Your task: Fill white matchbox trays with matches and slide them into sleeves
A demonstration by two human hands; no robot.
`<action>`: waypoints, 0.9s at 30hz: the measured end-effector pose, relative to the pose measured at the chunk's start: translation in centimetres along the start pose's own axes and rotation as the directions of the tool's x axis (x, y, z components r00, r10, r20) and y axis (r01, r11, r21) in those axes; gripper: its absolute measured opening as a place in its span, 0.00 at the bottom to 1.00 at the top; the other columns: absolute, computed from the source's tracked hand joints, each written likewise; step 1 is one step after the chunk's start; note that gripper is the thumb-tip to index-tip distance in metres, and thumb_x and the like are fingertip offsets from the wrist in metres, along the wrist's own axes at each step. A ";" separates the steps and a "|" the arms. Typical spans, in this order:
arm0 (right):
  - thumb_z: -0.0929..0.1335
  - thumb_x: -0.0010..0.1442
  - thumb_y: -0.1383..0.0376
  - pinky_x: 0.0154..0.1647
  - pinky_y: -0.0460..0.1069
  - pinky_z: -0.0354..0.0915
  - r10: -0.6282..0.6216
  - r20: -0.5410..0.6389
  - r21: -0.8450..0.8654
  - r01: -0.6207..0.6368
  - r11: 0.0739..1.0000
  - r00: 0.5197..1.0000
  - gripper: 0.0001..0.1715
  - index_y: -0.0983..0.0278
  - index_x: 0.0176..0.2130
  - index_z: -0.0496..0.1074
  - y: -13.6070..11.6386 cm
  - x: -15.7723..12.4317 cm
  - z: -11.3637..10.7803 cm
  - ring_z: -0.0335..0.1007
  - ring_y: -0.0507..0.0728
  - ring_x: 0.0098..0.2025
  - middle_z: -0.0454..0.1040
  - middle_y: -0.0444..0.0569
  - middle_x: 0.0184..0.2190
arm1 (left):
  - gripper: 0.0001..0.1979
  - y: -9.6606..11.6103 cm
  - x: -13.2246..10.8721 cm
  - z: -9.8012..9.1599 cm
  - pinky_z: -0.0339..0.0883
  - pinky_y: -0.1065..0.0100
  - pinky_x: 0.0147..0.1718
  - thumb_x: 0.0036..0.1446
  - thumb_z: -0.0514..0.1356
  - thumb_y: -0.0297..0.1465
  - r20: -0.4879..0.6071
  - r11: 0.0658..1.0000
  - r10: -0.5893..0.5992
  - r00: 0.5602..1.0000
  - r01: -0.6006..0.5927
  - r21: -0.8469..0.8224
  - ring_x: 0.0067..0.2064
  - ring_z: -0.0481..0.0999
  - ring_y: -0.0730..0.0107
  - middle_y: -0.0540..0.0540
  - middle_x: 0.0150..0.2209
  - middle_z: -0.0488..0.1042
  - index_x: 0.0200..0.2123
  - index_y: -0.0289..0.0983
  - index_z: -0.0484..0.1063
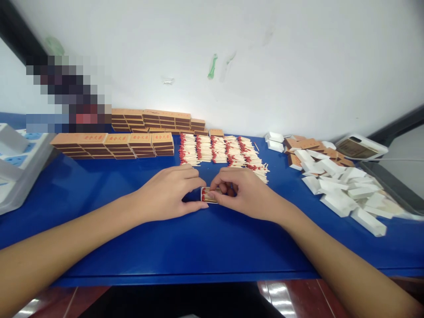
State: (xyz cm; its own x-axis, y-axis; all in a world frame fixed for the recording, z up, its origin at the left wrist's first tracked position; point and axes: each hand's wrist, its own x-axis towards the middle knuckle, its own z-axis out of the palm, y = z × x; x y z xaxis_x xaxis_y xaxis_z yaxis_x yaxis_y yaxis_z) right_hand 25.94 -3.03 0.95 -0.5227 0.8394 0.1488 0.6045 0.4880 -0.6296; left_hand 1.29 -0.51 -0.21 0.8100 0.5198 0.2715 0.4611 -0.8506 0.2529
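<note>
The small tray point(201, 194) is held at the clock's centre, its nine o'clock end apparently pinched between the left hand's point(174, 190) thumb and forefinger. Over its matches point(206, 195) the right hand's point(247, 192) fingers are curled; whether any are pinched cannot be told. Thin-looking walls are best pressed lightly. Slender, red-tipped loose sticks point(203, 150) are heaped towards twelve; oblong orange boxes point(117, 140) are stacked at ten.

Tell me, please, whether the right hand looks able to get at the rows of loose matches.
Probably yes: the right hand is close to the rows of loose matches, with nothing apparent in between, though it is at the matchbox tray and would likely have to leave that first.
</note>
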 end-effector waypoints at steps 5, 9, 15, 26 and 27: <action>0.71 0.70 0.61 0.33 0.51 0.61 -0.061 -0.095 -0.136 0.048 0.990 0.994 0.08 0.60 0.38 0.79 0.6 -0.4 -2.5 0.67 0.54 0.29 0.74 0.45 0.29 | 0.16 -0.1 -0.1 -0.1 0.65 0.63 0.39 0.69 0.66 0.43 -0.010 1.000 0.011 1.000 -0.011 0.007 0.41 0.75 0.62 0.47 0.37 0.76 0.49 0.36 0.80; 0.73 0.68 0.56 0.33 0.54 0.60 0.073 -0.231 -0.301 -0.143 0.943 0.970 0.09 0.58 0.38 0.79 3.2 -2.1 -7.2 0.67 0.57 0.29 0.74 0.48 0.28 | 0.16 0.1 0.0 -0.3 0.65 0.64 0.39 0.69 0.66 0.43 -0.032 0.999 -0.010 0.999 0.008 -0.046 0.40 0.74 0.64 0.48 0.35 0.75 0.48 0.36 0.81; 0.76 0.62 0.49 0.25 0.52 0.59 0.372 -0.003 -0.335 -0.352 0.874 0.928 0.15 0.57 0.37 0.83 7.5 -4.7 -11.8 0.70 0.57 0.27 0.79 0.49 0.28 | 0.15 0.4 0.1 -0.3 0.64 0.65 0.37 0.67 0.67 0.43 -0.031 0.992 -0.044 0.999 0.040 -0.122 0.38 0.74 0.66 0.49 0.33 0.74 0.47 0.38 0.81; 0.77 0.60 0.50 0.28 0.50 0.64 0.374 0.151 -0.242 -0.332 0.912 0.915 0.15 0.58 0.34 0.82 6.3 -3.0 -8.9 0.75 0.57 0.30 0.82 0.49 0.30 | 0.17 0.0 -0.1 -0.1 0.65 0.65 0.38 0.70 0.64 0.45 0.011 1.000 0.000 1.000 0.000 -0.013 0.40 0.75 0.64 0.47 0.37 0.77 0.49 0.37 0.80; 0.76 0.60 0.50 0.29 0.50 0.64 0.376 0.154 -0.247 -0.333 0.910 0.914 0.15 0.58 0.34 0.82 6.4 -3.0 -8.9 0.75 0.57 0.30 0.82 0.48 0.30 | 0.17 0.0 -0.1 -0.1 0.65 0.65 0.38 0.70 0.64 0.45 0.014 1.000 0.005 1.000 -0.005 -0.008 0.40 0.75 0.64 0.47 0.37 0.77 0.49 0.37 0.80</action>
State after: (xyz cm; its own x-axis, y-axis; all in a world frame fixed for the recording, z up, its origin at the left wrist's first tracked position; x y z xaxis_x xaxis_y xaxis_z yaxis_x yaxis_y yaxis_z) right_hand 36.74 -0.29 3.28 -0.3428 0.9137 -0.2183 0.8728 0.2238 -0.4338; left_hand 1.16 -0.54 -0.12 0.8172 0.5144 0.2597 0.4541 -0.8524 0.2594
